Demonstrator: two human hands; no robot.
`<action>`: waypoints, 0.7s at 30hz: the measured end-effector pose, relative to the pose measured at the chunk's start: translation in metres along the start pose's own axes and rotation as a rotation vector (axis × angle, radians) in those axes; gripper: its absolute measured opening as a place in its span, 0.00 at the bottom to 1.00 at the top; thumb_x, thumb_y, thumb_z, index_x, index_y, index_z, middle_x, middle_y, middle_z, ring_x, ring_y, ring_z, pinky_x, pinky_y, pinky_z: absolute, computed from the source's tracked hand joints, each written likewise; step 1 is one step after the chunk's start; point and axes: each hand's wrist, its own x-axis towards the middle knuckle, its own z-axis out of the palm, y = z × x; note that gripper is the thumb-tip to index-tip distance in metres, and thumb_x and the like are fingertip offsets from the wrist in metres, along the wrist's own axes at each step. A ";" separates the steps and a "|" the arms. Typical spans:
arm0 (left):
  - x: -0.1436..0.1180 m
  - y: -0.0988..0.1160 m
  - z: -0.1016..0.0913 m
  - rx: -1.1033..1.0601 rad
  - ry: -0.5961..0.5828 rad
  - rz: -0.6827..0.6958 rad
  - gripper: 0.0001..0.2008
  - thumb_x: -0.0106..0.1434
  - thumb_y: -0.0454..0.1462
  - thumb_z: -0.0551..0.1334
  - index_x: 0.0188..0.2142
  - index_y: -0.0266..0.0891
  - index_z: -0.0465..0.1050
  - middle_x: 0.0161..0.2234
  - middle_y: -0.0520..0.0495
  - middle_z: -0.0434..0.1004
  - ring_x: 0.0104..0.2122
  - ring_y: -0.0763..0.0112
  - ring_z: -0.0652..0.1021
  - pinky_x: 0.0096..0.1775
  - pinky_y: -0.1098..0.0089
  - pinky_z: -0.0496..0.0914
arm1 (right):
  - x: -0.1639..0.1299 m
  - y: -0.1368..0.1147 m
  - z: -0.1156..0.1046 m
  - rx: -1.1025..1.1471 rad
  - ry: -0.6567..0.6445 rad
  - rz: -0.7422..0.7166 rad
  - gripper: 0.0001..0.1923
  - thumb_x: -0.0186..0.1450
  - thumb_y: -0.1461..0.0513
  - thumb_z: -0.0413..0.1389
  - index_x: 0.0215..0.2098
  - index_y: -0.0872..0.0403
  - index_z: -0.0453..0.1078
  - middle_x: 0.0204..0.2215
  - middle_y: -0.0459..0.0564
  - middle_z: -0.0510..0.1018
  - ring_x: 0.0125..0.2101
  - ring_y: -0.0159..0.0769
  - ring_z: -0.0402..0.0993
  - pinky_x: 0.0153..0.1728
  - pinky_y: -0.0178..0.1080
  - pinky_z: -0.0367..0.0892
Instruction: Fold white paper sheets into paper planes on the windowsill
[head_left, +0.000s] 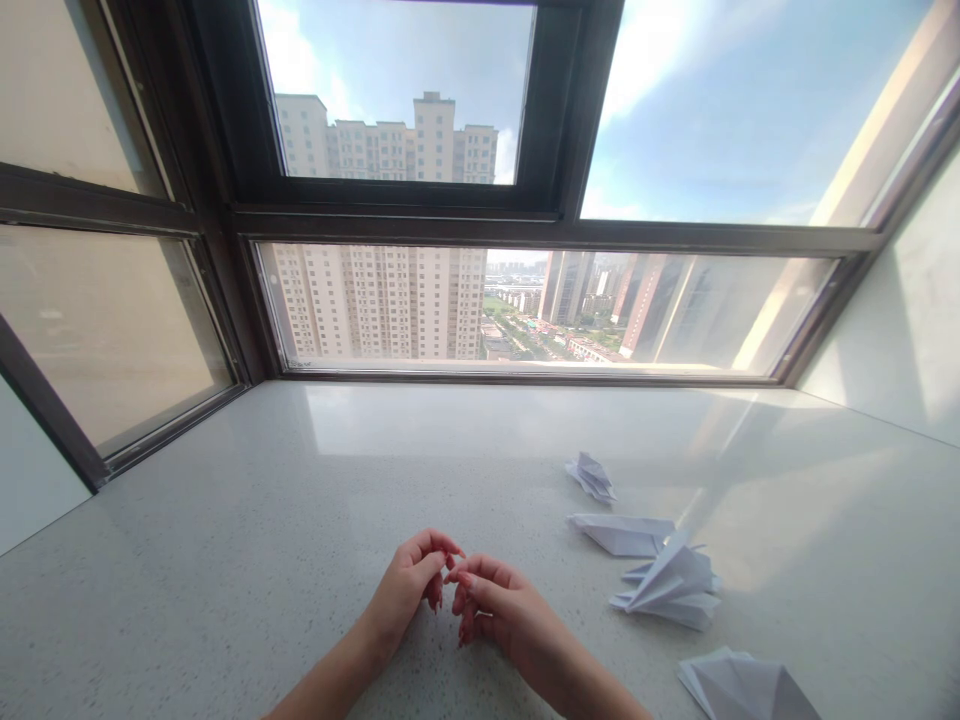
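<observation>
My left hand [409, 588] and my right hand [499, 607] rest together on the pale speckled stone sill [225, 560], fingertips touching, fingers curled, nothing visible in either. To their right lie several folded white paper shapes: a small one [592, 477] farthest back, a long pointed one [624, 533], a winged one [673, 585] nearest my right hand, and a larger one [742, 688] at the bottom edge.
A dark-framed window [525, 232] runs along the back of the sill, with tall buildings and sky behind it. A side pane [112, 330] closes the left, and a white wall [892, 310] stands on the right.
</observation>
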 end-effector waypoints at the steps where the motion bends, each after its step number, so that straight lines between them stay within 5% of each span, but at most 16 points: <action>1: 0.000 0.000 0.000 0.000 0.001 0.001 0.08 0.48 0.38 0.55 0.27 0.36 0.67 0.18 0.57 0.63 0.15 0.79 0.61 0.20 0.75 0.56 | 0.000 0.000 0.000 -0.001 0.000 0.000 0.15 0.49 0.55 0.61 0.27 0.58 0.70 0.17 0.44 0.71 0.15 0.24 0.64 0.21 0.33 0.61; 21: 0.001 -0.001 -0.001 -0.001 -0.012 0.007 0.08 0.47 0.38 0.56 0.27 0.37 0.67 0.17 0.57 0.63 0.15 0.79 0.61 0.20 0.75 0.56 | -0.001 -0.002 0.003 0.002 0.000 0.004 0.15 0.48 0.54 0.62 0.26 0.58 0.70 0.17 0.43 0.71 0.15 0.25 0.64 0.21 0.33 0.61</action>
